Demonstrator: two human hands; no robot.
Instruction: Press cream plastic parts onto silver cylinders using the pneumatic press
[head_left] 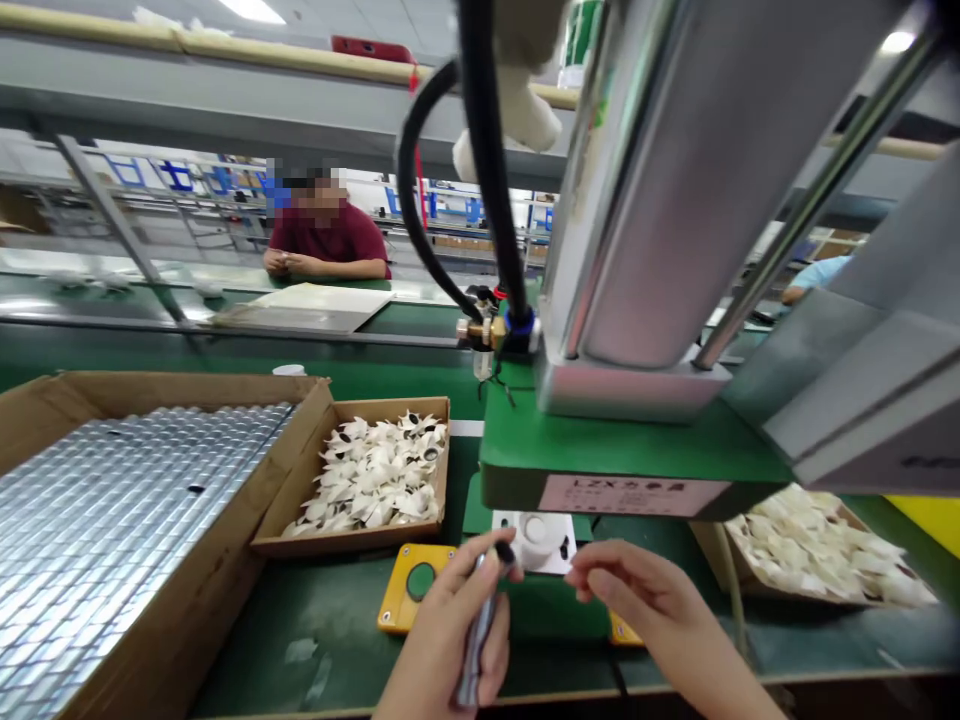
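Note:
My left hand (457,620) is closed around a shiny metal tube (480,640), its dark open end tilted up towards the press. My right hand (652,610) hovers beside a white fixture block (534,540); its fingers are loosely bent and apart, and I see nothing in them. The fixture sits under the green head (637,470) of a press. By my left hand is a yellow button box (409,590) with a green button. Part of another yellow box (624,630) shows behind my right hand.
A large carton (225,540) on the left holds rows of metal tubes. Beside it, a smaller carton (345,545) holds white pointed parts. More pale parts (832,550) fill a box at right. Black hoses (420,190) hang by the press. A person (330,235) sits across the bench.

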